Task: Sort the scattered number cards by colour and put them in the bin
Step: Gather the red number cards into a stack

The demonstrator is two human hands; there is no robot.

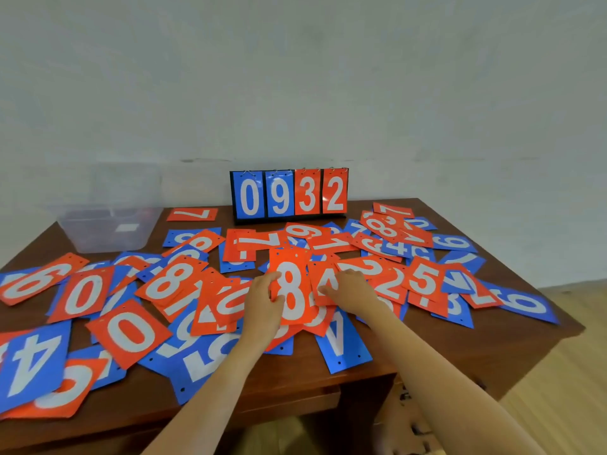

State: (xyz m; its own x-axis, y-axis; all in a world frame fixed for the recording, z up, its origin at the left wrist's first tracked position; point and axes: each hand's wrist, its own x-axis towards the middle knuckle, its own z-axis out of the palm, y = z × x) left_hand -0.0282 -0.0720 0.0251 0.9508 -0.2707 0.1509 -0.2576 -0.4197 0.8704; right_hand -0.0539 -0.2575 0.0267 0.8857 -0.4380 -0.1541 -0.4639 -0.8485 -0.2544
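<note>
The next move turns on the red 8 card [294,287], at the centre of the frame between the two hands and just beside each. Its long axis runs from the top of the frame to the bottom, leaning slightly, and its digit reads upright to the camera, with the punched short edge toward the top. The left hand [262,302] grips it at the left long edge: the thumb is curled over the face, and the fingers seem to be tucked underneath, though they are hidden. More red cards show fanned beneath its lower edge; how many the hand holds cannot be told. The right hand [353,290] lies palm down on the neighbouring red 4 card [322,274], its fingers bent toward that card's left side. Whether they press it or have hooked an edge cannot be told. That card also runs top to bottom, touching the 8 on its right. The clear bin [105,236] stands at the upper left of the frame on the far corner of the table [443,349], well apart from both hands. The left hand is the nearer, so any carry would likely go up and to the left.
</note>
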